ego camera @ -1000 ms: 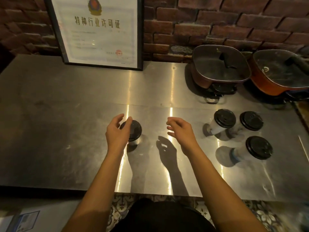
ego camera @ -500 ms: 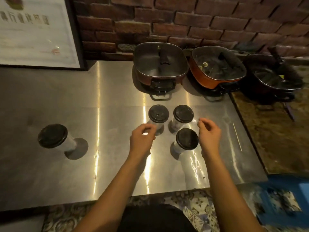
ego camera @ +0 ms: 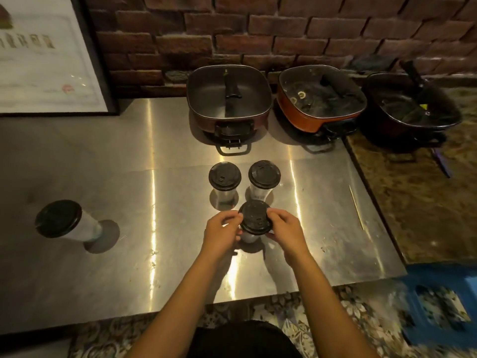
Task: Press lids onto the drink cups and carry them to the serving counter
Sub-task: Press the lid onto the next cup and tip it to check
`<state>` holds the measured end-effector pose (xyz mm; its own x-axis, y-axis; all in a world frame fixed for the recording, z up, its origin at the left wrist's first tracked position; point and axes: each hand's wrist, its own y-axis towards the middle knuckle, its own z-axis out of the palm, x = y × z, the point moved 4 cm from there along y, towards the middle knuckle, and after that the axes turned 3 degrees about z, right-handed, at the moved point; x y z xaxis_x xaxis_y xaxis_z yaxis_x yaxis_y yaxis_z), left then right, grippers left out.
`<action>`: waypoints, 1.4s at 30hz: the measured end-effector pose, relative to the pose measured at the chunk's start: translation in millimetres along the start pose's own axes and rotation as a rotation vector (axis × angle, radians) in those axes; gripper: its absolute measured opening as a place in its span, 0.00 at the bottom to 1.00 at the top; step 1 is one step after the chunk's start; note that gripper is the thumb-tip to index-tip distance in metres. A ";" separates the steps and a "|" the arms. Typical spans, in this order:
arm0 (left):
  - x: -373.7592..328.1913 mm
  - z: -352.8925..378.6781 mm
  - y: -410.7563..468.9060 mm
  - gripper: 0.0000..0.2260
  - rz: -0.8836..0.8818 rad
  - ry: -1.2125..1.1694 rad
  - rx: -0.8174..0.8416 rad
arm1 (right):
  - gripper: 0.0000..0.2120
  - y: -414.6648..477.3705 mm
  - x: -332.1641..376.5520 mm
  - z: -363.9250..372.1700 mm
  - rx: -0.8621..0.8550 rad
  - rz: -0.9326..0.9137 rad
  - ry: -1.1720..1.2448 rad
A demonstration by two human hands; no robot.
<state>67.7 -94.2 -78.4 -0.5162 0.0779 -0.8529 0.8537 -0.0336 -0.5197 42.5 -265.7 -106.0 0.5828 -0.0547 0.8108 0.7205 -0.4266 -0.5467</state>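
Observation:
Several clear drink cups with black lids stand on the steel counter (ego camera: 129,177). The nearest cup (ego camera: 255,218) is between my hands. My left hand (ego camera: 222,235) grips it from the left, fingers curled at the lid's rim. From the right, my right hand (ego camera: 285,232) holds the same lid, thumb and fingers around its edge. Two more lidded cups stand just behind: one at the left (ego camera: 224,177), one at the right (ego camera: 264,175). A fourth lidded cup (ego camera: 60,219) stands alone far to the left.
Three square lidded electric pots sit along the brick wall: a dark one (ego camera: 228,99), an orange one (ego camera: 320,99), a black one (ego camera: 413,107). A framed certificate (ego camera: 46,60) leans at the back left. A thin stick (ego camera: 356,208) lies near the counter's right edge.
My left hand let go of the far-left cup and the view swung right. Both hands moved to the group of three cups and now grip the nearest one at its lid.

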 end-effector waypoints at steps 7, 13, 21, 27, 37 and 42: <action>11.5 -87.9 -6.8 0.06 0.007 -0.118 -0.191 | 0.12 -32.4 7.1 88.3 0.191 -0.031 -0.100; 16.8 -162.6 -7.7 0.04 0.056 -0.118 -0.262 | 0.15 -56.0 13.5 157.5 0.283 -0.056 -0.203; 32.4 -211.7 -2.8 0.04 -0.006 -0.134 -0.266 | 0.14 -74.6 11.1 196.4 0.293 -0.009 -0.257; 36.3 -215.0 5.3 0.05 -0.039 -0.175 -0.253 | 0.22 -75.6 8.7 199.7 0.239 0.021 -0.218; 26.8 -199.9 38.7 0.17 -0.049 -0.095 -0.413 | 0.16 -65.5 33.1 229.0 0.171 -0.013 -0.200; 24.6 -178.2 48.1 0.15 -0.115 -0.099 -0.376 | 0.20 -57.2 37.8 243.3 0.119 0.105 -0.198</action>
<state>108.4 83.6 -115.7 -0.5979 -0.0373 -0.8007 0.7464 0.3382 -0.5731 114.7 -23.8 -94.9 0.7106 0.0895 0.6978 0.6844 -0.3177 -0.6562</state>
